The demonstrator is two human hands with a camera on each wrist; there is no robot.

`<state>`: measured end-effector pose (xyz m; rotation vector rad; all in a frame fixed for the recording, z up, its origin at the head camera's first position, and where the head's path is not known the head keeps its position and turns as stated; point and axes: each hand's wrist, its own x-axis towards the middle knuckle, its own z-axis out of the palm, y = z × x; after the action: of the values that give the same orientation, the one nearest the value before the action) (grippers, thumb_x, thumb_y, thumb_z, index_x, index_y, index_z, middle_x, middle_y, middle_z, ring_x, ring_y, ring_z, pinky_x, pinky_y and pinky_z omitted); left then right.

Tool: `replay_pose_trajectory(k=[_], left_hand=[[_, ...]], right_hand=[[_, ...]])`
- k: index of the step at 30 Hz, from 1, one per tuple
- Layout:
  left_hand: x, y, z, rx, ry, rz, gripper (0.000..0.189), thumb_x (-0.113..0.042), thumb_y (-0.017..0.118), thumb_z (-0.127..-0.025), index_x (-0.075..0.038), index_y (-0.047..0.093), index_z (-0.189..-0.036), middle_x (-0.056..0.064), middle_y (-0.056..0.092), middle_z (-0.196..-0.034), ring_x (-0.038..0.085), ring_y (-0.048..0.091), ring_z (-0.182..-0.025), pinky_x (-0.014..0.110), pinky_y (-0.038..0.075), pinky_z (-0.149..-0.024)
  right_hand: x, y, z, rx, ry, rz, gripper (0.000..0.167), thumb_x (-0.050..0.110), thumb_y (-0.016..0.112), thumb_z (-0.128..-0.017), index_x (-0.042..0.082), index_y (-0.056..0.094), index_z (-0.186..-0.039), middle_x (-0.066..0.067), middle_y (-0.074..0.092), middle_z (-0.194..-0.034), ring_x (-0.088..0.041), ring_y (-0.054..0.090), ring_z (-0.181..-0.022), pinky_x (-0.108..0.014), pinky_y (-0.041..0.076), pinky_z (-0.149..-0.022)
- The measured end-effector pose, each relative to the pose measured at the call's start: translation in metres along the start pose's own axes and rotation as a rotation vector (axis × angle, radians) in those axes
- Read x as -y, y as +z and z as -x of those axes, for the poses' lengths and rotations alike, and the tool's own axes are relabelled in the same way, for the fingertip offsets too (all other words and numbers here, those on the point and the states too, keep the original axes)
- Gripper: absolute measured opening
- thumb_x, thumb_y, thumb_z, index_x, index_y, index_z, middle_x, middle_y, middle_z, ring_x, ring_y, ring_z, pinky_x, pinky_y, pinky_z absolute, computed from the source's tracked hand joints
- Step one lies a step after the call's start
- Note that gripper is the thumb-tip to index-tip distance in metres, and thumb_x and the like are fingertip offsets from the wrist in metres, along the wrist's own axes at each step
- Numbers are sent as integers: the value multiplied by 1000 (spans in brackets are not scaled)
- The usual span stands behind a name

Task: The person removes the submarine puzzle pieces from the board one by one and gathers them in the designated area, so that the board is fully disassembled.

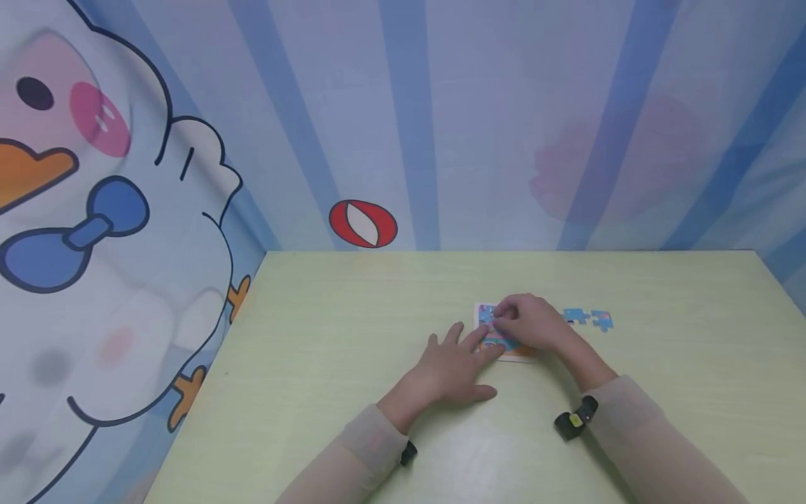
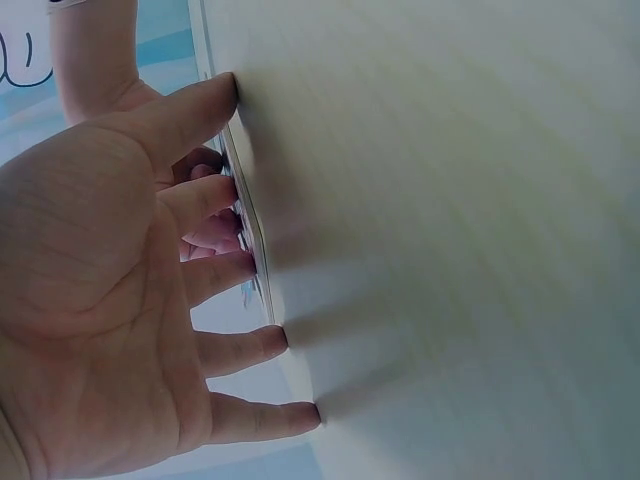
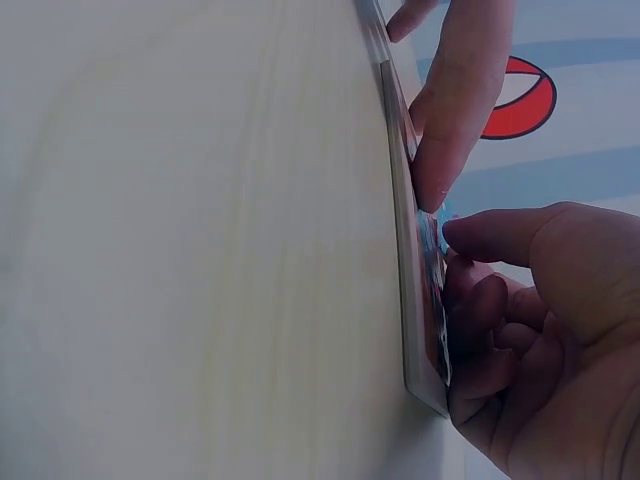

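Touching the puzzle [image 1: 520, 352] toward the far edge of the surface [image 1: 315, 329], left hand [image 1: 450, 369] spread wide; pinching a small piece [image 3: 442, 226] with the right hand [image 1: 534, 323], nearer the loose pieces [image 1: 576, 316] rightward.

Free way over the table [image 1: 302, 336] at left, left hand [image 1: 448, 371] and right hand [image 1: 532, 322] obstructing the puzzle [image 1: 516, 348]

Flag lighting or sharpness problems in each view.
Head: fairly even light, faint glare low on the table; puzzle too small for fine detail. Left wrist: left hand casts soft finger shadows. Right wrist: dimmer, right hand dark around its curled fingers.
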<state>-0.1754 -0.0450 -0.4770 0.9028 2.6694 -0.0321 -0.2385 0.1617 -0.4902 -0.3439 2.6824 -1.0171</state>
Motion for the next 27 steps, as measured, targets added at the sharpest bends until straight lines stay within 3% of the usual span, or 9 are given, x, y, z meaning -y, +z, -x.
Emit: replay_pose_trajectory(k=[8,16,27], left_hand=[[0,0,0,-1,1,4,74,-65,56,-99,-43,28,-164,-6,10,-174,37,19,-155,66,33,-113],[-2,-1,0,-5,4,5,73,-64,57,-99,-43,29,-164,-5,12,-174,37,20,-155,66,33,-113],[-2,-1,0,17,-15,2,74,-65,57,-99,-43,28,-164,-5,12,-174,36,18,-156,65,31,-114]], right_hand=[[0,1,-1,-5,13,-5,23,23,67,-99,5,71,-114,-5,67,-92,-19,60,-79,-36,50,-71],[-5,-2,1,-29,8,23,22,25,68,-99,6,72,-112,-4,68,-92,-19,61,-81,-38,49,-75],[-23,-25,13,2,-13,6,22,25,69,-99,7,72,-110,-2,68,-93,-20,61,-85,-38,50,-77]])
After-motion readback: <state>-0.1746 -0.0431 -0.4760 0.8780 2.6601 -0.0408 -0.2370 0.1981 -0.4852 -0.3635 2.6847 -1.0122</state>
